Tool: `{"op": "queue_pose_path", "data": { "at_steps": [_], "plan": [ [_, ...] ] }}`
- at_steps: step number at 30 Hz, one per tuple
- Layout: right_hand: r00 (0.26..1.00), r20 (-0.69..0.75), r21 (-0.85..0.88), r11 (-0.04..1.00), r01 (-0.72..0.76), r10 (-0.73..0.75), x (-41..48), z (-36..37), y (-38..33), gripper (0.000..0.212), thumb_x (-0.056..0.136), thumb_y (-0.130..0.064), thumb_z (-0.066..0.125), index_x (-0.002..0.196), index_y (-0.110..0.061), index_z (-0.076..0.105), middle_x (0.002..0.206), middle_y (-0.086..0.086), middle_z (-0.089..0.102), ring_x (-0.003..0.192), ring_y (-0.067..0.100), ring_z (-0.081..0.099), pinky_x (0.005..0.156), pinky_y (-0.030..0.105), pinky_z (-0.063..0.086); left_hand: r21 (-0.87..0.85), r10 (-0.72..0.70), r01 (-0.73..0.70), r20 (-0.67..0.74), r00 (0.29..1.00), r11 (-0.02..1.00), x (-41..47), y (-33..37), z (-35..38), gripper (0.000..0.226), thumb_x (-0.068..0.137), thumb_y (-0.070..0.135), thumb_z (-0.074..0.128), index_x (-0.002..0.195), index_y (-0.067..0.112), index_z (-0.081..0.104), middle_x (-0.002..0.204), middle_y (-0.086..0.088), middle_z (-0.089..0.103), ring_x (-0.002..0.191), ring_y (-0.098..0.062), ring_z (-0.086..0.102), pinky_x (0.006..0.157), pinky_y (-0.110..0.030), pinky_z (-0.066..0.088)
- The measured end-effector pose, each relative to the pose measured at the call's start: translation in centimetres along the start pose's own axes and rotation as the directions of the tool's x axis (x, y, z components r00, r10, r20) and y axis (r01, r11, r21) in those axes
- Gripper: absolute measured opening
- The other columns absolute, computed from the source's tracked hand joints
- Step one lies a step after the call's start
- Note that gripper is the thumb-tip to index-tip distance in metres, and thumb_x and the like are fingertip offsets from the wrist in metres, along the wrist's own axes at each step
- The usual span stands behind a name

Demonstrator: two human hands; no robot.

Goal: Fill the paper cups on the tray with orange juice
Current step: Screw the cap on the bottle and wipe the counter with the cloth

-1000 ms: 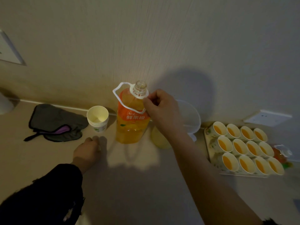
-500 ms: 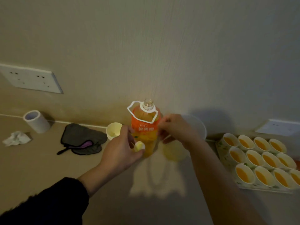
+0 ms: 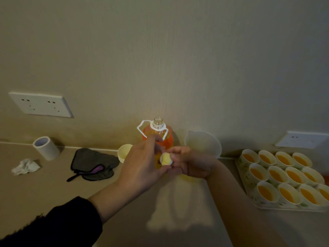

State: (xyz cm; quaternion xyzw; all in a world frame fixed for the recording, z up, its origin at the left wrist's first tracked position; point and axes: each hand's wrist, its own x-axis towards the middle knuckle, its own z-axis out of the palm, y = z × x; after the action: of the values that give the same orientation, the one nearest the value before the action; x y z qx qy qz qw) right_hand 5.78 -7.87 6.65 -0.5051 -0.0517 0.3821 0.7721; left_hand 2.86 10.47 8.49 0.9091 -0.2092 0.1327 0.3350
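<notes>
Large clear plastic bottle (image 3: 157,138) of orange juice, white carrying handle at the neck, mouth uncapped: stood upright on the beige desk (image 3: 53,189) against the wall, just behind the hands. Small round yellow-and-white plastic cap (image 3: 166,159): held in the air in front of the bottle, pinched on one side by the fingertips and thumb of the left hand (image 3: 142,164) and on the other by the thumb and curled fingers of the right hand (image 3: 191,164); which hand carries its weight cannot be told. Pale flower-patterned rectangular tray (image 3: 261,205): set on the desk to the right, well apart from the bottle. White paper cups (image 3: 277,175): packed in rows on the tray, rims touching, orange juice seen in every visible one. Cream disposable cup (image 3: 124,154): just left of the bottle. Translucent plastic jug (image 3: 203,143): just right of it. Grey cloth (image 3: 92,161), white tape roll (image 3: 46,147) and crumpled white tissue (image 3: 25,166): laid further left.
</notes>
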Motion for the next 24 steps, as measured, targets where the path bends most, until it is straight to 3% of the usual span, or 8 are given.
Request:
{"op": "queue_pose_path", "data": {
  "at_steps": [3,5,9,11,14,18,21,24],
  "plan": [
    [0.985,-0.132,0.057,0.991,0.117,-0.109,-0.3,-0.7,-1.6,0.036,0.072,-0.023,0.075,0.1,-0.003,0.065,0.088,0.008,0.071,0.078,0.014,0.069,0.067,0.023,0.057,-0.015,0.053,-0.057,-0.172,0.984,0.998,0.5,-0.2,-0.4,0.061,0.073,0.059,0.06,0.12,0.025,0.043,0.11,0.009,0.052,0.106,-0.012,0.047,0.087,-0.027,0.037],
    [0.926,-0.326,0.304,0.907,0.293,-0.19,-0.2,-1.0,-3.4,0.024,0.08,-0.02,0.064,0.092,0.0,0.069,0.09,0.014,0.07,0.079,0.018,0.07,0.065,0.025,0.058,0.022,0.019,-0.015,-0.198,0.98,1.0,1.5,-1.1,-0.7,0.052,0.082,0.058,0.045,0.121,0.024,0.053,0.123,-0.002,0.052,0.118,-0.019,0.043,0.096,-0.034,0.037],
    [0.775,-0.617,0.537,0.648,0.54,-0.134,1.7,-1.1,-6.3,0.016,0.092,-0.015,0.057,0.096,0.001,0.058,0.099,0.017,0.062,0.087,0.023,0.063,0.06,0.029,0.06,0.255,-0.099,0.076,0.079,0.992,0.964,3.5,-2.7,-0.8,0.072,0.081,0.066,0.012,0.131,0.035,0.054,0.154,-0.008,0.027,0.143,-0.027,0.018,0.114,-0.039,0.019],
    [0.748,-0.639,0.401,0.751,0.524,-0.18,3.2,-0.9,-7.0,0.013,0.093,-0.013,0.057,0.096,-0.001,0.057,0.097,0.015,0.061,0.084,0.022,0.062,0.061,0.028,0.059,0.372,-0.106,0.013,0.231,0.967,0.928,3.9,-3.5,-0.3,0.08,0.077,0.073,0.0,0.142,0.044,0.036,0.159,-0.005,0.011,0.147,-0.024,0.005,0.116,-0.038,0.01],
    [0.675,-0.632,-0.213,0.923,0.321,-0.38,5.4,0.0,-7.6,0.006,0.093,-0.01,0.058,0.099,-0.011,0.06,0.094,0.009,0.063,0.085,0.02,0.064,0.079,0.03,0.058,0.46,-0.099,-0.055,0.303,0.948,0.886,4.0,-4.4,0.5,0.094,0.065,0.08,-0.019,0.146,0.048,0.017,0.16,-0.003,0.004,0.147,-0.024,-0.003,0.117,-0.043,0.008],
    [0.701,-0.429,-0.791,0.612,0.013,-0.569,6.5,0.9,-8.3,0.02,0.087,-0.011,0.067,0.103,-0.021,0.065,0.103,0.001,0.066,0.097,0.017,0.063,0.087,0.031,0.052,0.506,-0.111,-0.093,0.359,0.927,0.857,4.6,-4.9,0.6,0.081,0.073,0.074,-0.006,0.144,0.048,0.022,0.16,0.002,0.003,0.147,-0.024,-0.008,0.118,-0.047,0.005],
    [0.767,-0.308,-0.915,0.397,-0.076,-0.563,6.5,1.4,-8.7,0.027,0.085,-0.008,0.067,0.111,-0.017,0.067,0.109,0.0,0.066,0.094,0.011,0.06,0.075,0.017,0.048,0.543,-0.111,-0.138,0.401,0.909,0.828,4.8,-5.4,0.4,0.057,0.091,0.067,0.019,0.144,0.048,0.025,0.161,0.002,0.002,0.147,-0.024,-0.011,0.117,-0.048,0.002],
    [0.801,-0.229,-0.97,0.203,-0.137,-0.553,6.5,1.9,-8.9,0.03,0.084,-0.007,0.068,0.114,-0.015,0.068,0.113,0.001,0.066,0.092,0.007,0.055,0.072,0.015,0.04,0.567,-0.085,-0.175,0.401,0.912,0.805,4.6,-5.5,0.3,0.06,0.089,0.066,0.013,0.144,0.045,0.026,0.161,-0.001,0.003,0.147,-0.026,-0.011,0.117,-0.049,0.002]
  ]
}}
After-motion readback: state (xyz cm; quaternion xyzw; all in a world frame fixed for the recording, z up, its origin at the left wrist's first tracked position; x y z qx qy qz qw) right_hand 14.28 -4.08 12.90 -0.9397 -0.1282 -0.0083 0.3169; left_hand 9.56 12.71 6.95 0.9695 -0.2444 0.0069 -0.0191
